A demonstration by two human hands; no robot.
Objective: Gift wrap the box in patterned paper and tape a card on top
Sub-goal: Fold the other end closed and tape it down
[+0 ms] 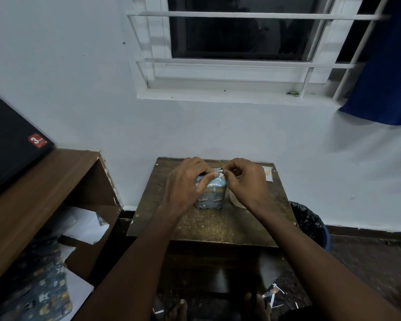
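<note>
Left hand (185,181) gripping wrapped box (210,193); right hand (243,181) pinching top flap; likely light, paper creasing easily.

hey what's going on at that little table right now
A person is gift wrapping a small box on a small brown table. The box is already covered in blue patterned paper. The left hand grips its top left side, while the right hand pinches something small and pale at the top edge, probably a paper flap or tape. A white card lies at the table's far right corner, not yet on the box. More patterned paper sits under the desk on the left.
</note>
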